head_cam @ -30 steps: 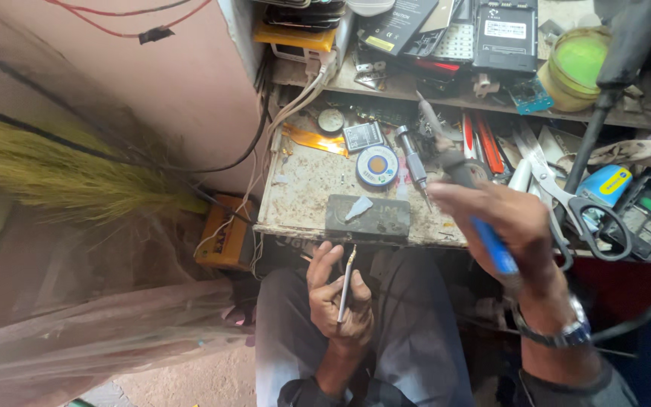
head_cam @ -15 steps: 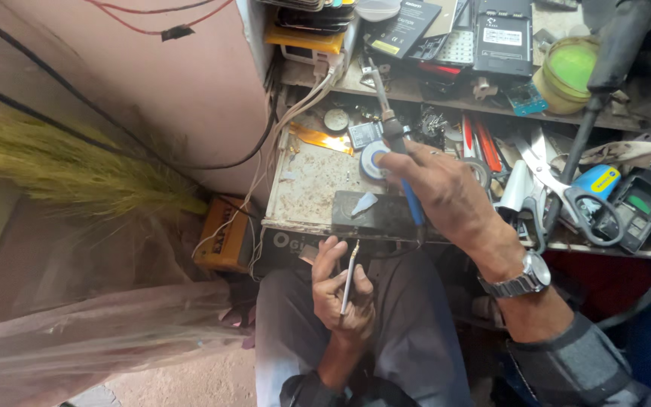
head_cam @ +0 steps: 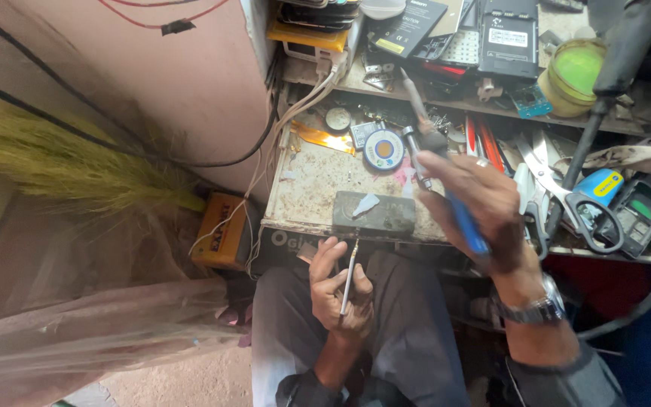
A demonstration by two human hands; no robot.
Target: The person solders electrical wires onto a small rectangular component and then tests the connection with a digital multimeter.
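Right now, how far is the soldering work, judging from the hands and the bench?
Done: nothing shows as finished.
In hand: the right hand holds a blue-handled soldering iron over the workbench, its tip near the round solder reel. The left hand holds a thin metal tool above the lap.
Left: the iron touches no part yet.

Solder reel [head_cam: 383,150] behind block [head_cam: 374,212] on bench [head_cam: 303,188]; scissors [head_cam: 566,192] to the rt.

Prob. phone-repair workshop: cluttered workbench [head_cam: 307,181], scissors [head_cam: 566,197].
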